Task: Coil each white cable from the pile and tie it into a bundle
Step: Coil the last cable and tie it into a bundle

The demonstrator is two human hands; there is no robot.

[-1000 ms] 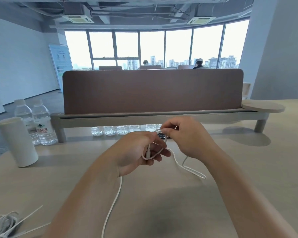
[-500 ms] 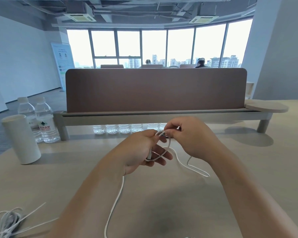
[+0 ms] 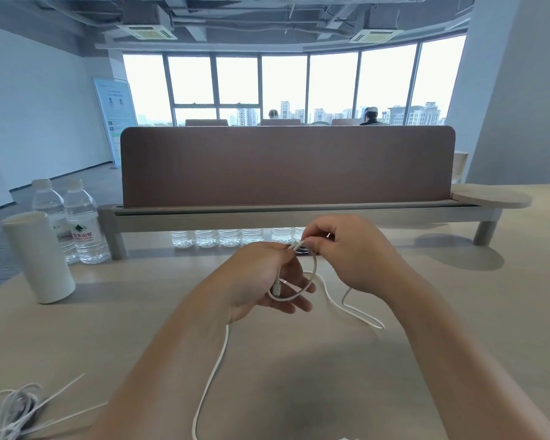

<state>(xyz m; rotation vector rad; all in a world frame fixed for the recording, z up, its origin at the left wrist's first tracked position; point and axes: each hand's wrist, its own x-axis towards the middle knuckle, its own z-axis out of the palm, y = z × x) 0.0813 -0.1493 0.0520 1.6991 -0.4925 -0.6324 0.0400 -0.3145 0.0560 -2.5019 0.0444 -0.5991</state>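
The left hand (image 3: 264, 281) holds the first small loop of the white cable (image 3: 311, 274) above the table (image 3: 458, 312). The right hand (image 3: 346, 249) pinches the cable just beside it. The loose length trails toward the person, nearer the left arm.

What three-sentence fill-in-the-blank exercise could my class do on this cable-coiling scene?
1. The left hand and right hand both hold one ____ cable.
2. The pile of cables lies at the near ____ corner of the table.
3. The divider behind the hands is ____.

Missing words: white; left; brown.
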